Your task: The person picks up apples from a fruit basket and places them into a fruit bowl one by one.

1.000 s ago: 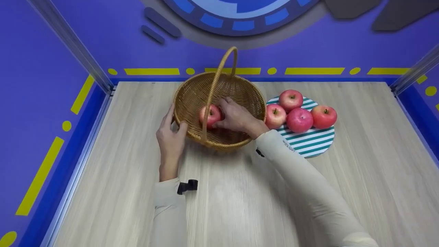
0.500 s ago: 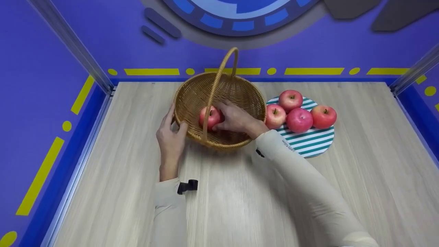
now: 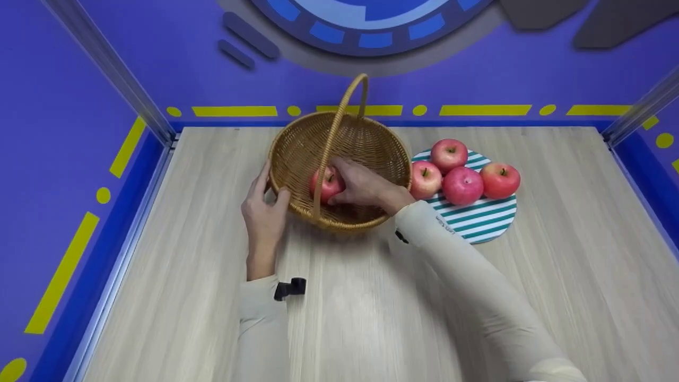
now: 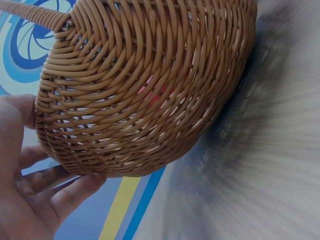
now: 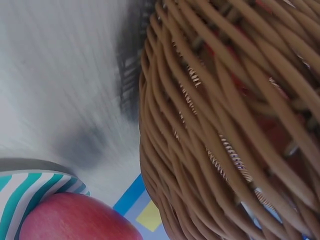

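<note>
A round wicker basket (image 3: 339, 132) with one tall arched handle (image 3: 331, 135) stands near the back of the table. My left hand (image 3: 263, 217) holds its left side; in the left wrist view the thumb is at the rim and the other fingers rest against the woven wall. Inside the basket, my right hand (image 3: 360, 183) grips a red apple (image 3: 331, 182), thumb at the front and fingers over the top. The handle crosses in front of part of that apple. In the right wrist view the basket's wall (image 5: 215, 120) hides the right hand.
To the right of the basket, a round green-and-white striped mat (image 3: 482, 223) bears several red apples (image 3: 463, 185). The nearest one sits close to the basket's right rim. Blue panels (image 3: 212, 79) enclose the wooden table (image 3: 339, 318) at the back and sides.
The fingers of my right hand have come in closer round the apple, which has shifted very slightly. My left hand and the basket stay in place.
</note>
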`<action>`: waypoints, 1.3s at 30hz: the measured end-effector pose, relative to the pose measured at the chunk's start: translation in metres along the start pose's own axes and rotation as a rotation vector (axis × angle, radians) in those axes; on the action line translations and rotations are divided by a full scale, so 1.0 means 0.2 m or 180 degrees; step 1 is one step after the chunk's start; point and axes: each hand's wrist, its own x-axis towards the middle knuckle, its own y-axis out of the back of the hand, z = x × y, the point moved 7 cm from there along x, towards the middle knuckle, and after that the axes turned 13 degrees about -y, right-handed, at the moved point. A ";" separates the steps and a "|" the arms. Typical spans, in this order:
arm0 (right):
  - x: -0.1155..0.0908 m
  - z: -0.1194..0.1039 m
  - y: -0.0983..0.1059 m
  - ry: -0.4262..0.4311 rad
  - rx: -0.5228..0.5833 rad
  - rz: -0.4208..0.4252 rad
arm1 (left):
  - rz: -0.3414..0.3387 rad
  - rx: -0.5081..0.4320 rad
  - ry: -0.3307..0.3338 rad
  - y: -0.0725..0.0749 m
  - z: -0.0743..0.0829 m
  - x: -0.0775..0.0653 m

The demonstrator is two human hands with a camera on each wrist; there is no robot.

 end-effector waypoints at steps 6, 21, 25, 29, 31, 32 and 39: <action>-0.01 0.01 0.02 -0.0088 -0.0074 0.0077 | -0.0019 0.0010 0.0021 0.00 0.00 0.00; -0.05 -0.04 0.17 0.0093 0.0153 0.0506 | 0.0031 -0.0080 0.0204 0.01 -0.02 0.00; -0.09 -0.05 0.22 0.0103 0.0233 0.0650 | 0.0025 -0.0093 0.0244 0.01 -0.03 0.00; -0.15 -0.06 0.27 0.0124 0.0391 0.0769 | 0.0047 -0.0088 0.0233 0.01 -0.03 0.00; -0.18 -0.06 0.29 0.0159 0.0471 0.0838 | 0.0059 -0.0068 0.0225 0.01 -0.03 0.00; -0.19 -0.06 0.30 0.0174 0.0496 0.0875 | 0.0064 -0.0073 0.0225 0.01 -0.03 0.00; -0.32 -0.04 0.38 0.0178 0.0675 0.1099 | 0.0077 -0.0085 0.0203 0.01 -0.02 0.00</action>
